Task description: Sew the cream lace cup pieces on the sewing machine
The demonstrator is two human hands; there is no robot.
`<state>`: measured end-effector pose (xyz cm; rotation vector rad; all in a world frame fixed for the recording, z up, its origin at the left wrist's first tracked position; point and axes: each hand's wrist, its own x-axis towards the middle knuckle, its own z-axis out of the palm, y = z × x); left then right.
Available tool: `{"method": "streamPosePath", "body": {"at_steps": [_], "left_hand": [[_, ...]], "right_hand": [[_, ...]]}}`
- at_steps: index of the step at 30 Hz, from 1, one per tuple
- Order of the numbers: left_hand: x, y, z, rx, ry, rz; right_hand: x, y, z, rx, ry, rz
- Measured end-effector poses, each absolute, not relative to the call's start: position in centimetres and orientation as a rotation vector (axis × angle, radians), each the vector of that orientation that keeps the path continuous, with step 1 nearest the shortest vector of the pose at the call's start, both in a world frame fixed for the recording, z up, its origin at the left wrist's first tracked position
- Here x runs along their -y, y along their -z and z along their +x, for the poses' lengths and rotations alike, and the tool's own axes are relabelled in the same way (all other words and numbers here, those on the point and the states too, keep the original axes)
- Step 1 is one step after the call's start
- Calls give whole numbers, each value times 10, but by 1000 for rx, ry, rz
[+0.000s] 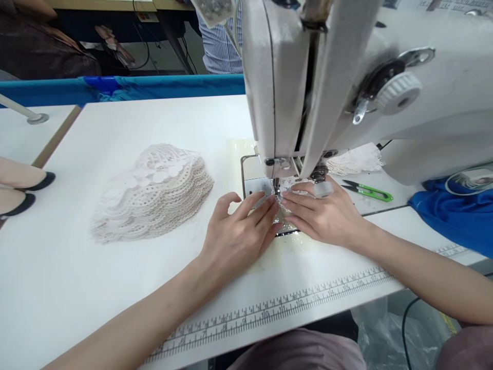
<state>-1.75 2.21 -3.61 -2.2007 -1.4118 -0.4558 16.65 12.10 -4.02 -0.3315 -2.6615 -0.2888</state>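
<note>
My left hand [236, 231] lies on the white table with fingers stretched toward the needle of the sewing machine [346, 87]. My right hand [323, 213] lies flat beside it, fingers pointing left. Both press a small piece of white lace [284, 195] onto the needle plate under the presser foot [278, 186]. Most of the piece is hidden under the fingers. A stack of white lace pieces [152, 192] sits left of my left hand.
Green thread snips [367, 191] lie right of the needle beside more lace [356, 159]. Blue cloth [456, 216] hangs at the right edge. A ruler strip [292, 300] runs along the table front. A person's feet in black shoes [23, 192] show far left.
</note>
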Motion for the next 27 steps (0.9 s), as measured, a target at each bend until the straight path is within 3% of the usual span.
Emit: {"method": "streamPosePath", "body": {"at_steps": [27], "left_hand": [[-36, 42, -26, 1494, 532, -2212]], "right_hand": [[-125, 42, 163, 2703, 380, -481]]}}
